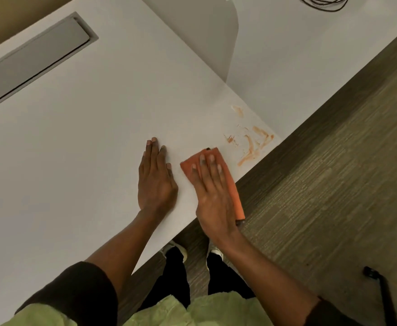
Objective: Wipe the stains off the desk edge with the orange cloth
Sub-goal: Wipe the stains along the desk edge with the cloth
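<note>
The orange cloth (231, 187) lies folded flat on the white desk (87, 142) close to its front edge. My right hand (212, 196) presses on top of it with fingers spread flat. My left hand (156, 177) rests palm down on the bare desk just left of the cloth, holding nothing. Reddish-orange stains (251, 147) smear the desk near its right corner, just beyond and to the right of the cloth, apart from it. A smaller smear (238, 111) sits further back.
A grey recessed cable tray lid (35, 60) runs along the desk's far left. A second white desk (298, 55) adjoins behind, with black cables (322, 2) on it. Carpeted floor (334, 184) lies to the right, with a black chair part (378, 285) low down.
</note>
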The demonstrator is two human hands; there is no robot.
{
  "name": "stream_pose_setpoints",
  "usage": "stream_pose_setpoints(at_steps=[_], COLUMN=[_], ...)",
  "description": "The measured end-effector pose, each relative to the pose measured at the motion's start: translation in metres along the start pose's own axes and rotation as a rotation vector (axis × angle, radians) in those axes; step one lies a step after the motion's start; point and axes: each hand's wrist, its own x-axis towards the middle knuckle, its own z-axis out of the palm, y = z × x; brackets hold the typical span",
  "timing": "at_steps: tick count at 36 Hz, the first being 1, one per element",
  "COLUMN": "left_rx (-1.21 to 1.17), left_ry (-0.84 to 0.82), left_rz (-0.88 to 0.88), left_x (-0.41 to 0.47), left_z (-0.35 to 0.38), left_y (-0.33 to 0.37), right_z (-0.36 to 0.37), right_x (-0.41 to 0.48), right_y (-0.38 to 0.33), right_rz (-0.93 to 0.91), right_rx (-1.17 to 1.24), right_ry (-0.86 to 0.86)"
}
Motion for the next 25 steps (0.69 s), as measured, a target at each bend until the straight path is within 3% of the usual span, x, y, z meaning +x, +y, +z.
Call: stream_pose_setpoints(at_steps=[13, 20, 25], left_rx=[0.039, 0.038, 0.055], left_ry=[-0.018, -0.001, -0.013], left_rz=[0.007, 0.007, 0.013], left_x=[0.001, 0.002, 0.000], left_z=[-0.003, -0.002, -0.003], left_y=[0.001, 0.004, 0.004], right_z=[-0.027, -0.005, -0.015], right_x=[0.113, 0.045, 0.082], right_y=[0.031, -0.009, 0.008], right_rz=[0.249, 0.049, 0.010], right_rx=[-0.167, -0.028, -0.048], right_ry=[0.048, -0.004, -0.031])
